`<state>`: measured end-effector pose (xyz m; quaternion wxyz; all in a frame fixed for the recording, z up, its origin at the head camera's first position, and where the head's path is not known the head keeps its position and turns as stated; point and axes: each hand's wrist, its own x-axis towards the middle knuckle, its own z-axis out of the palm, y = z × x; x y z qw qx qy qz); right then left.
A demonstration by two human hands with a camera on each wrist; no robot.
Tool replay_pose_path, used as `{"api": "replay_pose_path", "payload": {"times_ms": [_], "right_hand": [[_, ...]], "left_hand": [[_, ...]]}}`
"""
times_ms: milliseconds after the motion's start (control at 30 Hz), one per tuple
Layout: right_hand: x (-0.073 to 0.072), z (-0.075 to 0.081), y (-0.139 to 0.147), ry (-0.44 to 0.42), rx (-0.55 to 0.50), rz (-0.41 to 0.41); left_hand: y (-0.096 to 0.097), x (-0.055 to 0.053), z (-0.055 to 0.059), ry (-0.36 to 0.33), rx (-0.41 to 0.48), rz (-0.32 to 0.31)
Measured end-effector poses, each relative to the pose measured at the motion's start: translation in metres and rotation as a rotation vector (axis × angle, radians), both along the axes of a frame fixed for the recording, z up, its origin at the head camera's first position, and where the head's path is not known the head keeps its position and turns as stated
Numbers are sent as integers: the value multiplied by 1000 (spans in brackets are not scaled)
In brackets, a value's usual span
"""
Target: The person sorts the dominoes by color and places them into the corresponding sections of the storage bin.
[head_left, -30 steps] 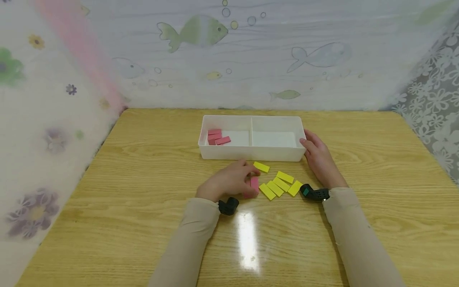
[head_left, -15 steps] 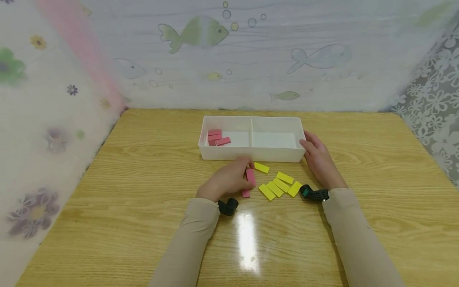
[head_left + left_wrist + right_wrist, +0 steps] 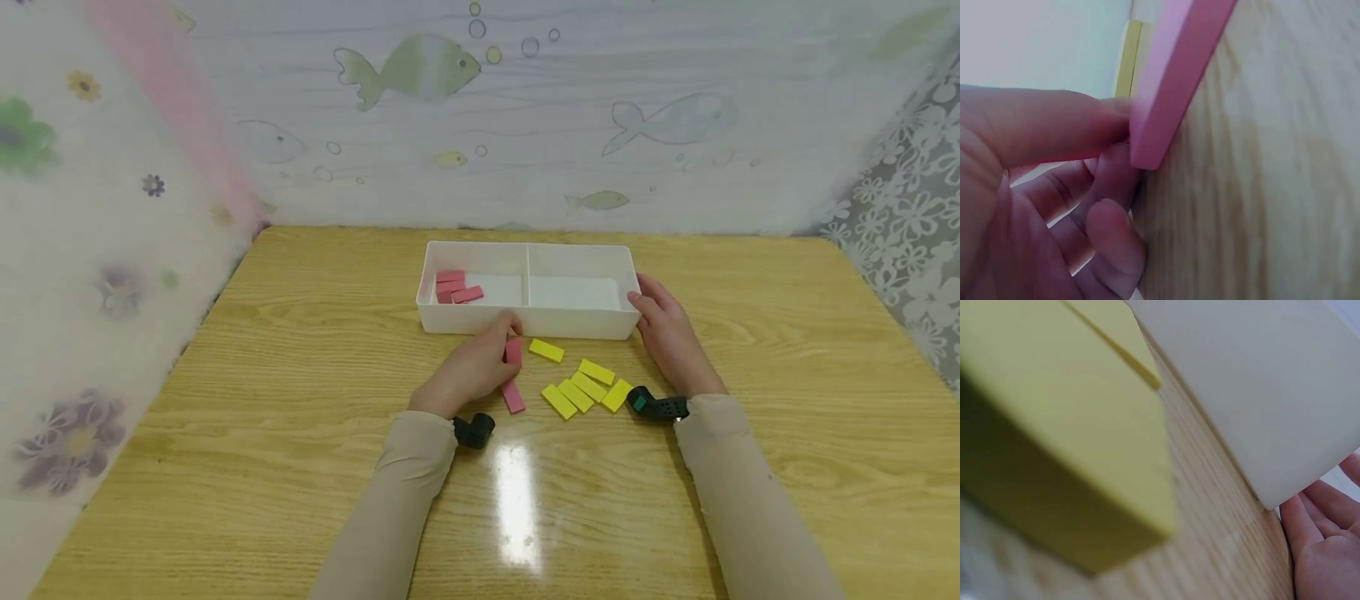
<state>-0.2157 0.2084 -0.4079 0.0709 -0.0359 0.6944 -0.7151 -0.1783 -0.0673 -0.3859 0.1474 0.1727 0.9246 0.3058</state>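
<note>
In the head view my left hand (image 3: 467, 367) pinches a pink block (image 3: 513, 350) between thumb and fingers, just in front of the white divided box (image 3: 480, 321). A second pink block (image 3: 513, 397) lies on the table below the thumb; in the left wrist view a pink block (image 3: 1172, 81) hides part of the thumb tip. My right hand (image 3: 670, 333) grips the box's right end, thumb over its rim. Several pink blocks (image 3: 468, 294) lie in the box's left compartment; the right compartment holds nothing.
Several yellow blocks (image 3: 588, 387) lie loose on the wooden table (image 3: 300, 417) between my hands, one yellow block (image 3: 547, 350) close to the box front. Behind the table stands a wall (image 3: 525, 150) with painted fish.
My left hand has drawn the pink block leftward and a little toward the box, uncovering more of the second pink block. The right hand stays on the box.
</note>
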Motion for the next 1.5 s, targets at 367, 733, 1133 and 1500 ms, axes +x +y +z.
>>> {"api": "replay_pose_path", "payload": {"times_ms": [367, 733, 1133, 1500], "right_hand": [[2, 1, 0, -23, -6, -5], [0, 1, 1, -17, 11, 5], [1, 3, -1, -17, -5, 2], [2, 3, -1, -15, -9, 1]], "left_hand": [[-6, -3, -1, 73, -24, -41], [-14, -4, 3, 113, -148, -16], [-21, -7, 2, 93, -94, 9], [-22, -8, 2, 64, -48, 19]]}}
